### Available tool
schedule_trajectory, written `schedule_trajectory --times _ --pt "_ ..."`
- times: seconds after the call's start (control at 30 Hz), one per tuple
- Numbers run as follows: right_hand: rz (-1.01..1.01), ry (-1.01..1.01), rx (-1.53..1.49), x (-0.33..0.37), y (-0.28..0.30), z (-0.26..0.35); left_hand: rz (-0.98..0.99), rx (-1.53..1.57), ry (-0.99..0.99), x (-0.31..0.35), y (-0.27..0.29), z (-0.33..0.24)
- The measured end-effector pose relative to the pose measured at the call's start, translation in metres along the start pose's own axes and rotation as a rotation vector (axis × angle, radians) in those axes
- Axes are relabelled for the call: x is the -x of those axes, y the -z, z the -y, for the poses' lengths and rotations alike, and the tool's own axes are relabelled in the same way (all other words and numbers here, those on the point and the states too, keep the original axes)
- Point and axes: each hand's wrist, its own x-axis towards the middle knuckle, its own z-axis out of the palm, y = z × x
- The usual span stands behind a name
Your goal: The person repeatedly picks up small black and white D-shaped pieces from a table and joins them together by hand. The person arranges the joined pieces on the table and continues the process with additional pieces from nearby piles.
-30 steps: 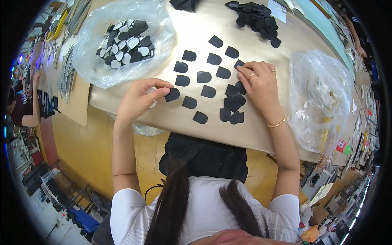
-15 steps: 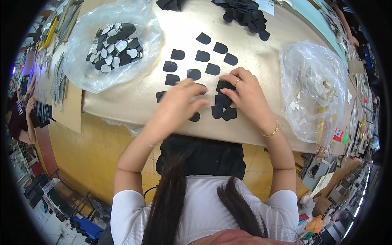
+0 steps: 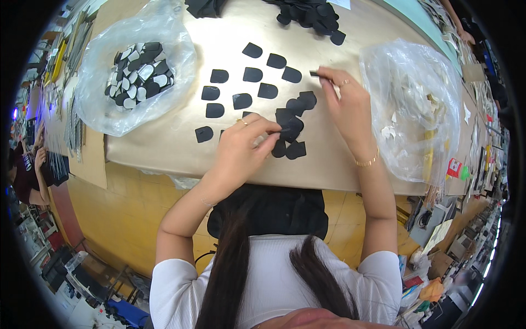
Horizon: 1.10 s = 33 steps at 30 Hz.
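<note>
your left forearm is slanting up and rightward, with the left hand pointing its fingertips right, at the left side of an overlapping black cluster. thumb and forefinger are nearly meeting there (whether they are gripping anything, i cannot tell). your right hand is angling up and leftward over the table, pinching a small black piece narrowly between thumb and forefinger. that piece is showing edge-on, its free end pointing left, its long axis running roughly sideways. the spread pieces are lying left of it, mostly pointing their rounded ends right.
</note>
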Motion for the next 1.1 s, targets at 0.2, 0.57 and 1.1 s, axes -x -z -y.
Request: schedule_trajectory --times 0.2,0.57,1.1 --pt "0.064 0.212 0.395 -0.004 -0.008 -0.021 0.165 0.375 0.552 0.009 0.018 -0.005" --pt "0.369 -0.020 -0.020 0.079 0.013 0.041 0.275 -0.177 0.075 0.046 0.000 -0.007" --pt "0.245 -0.588 -0.315 0.097 0.018 0.050 0.131 -0.268 0.057 0.017 -0.019 0.002"
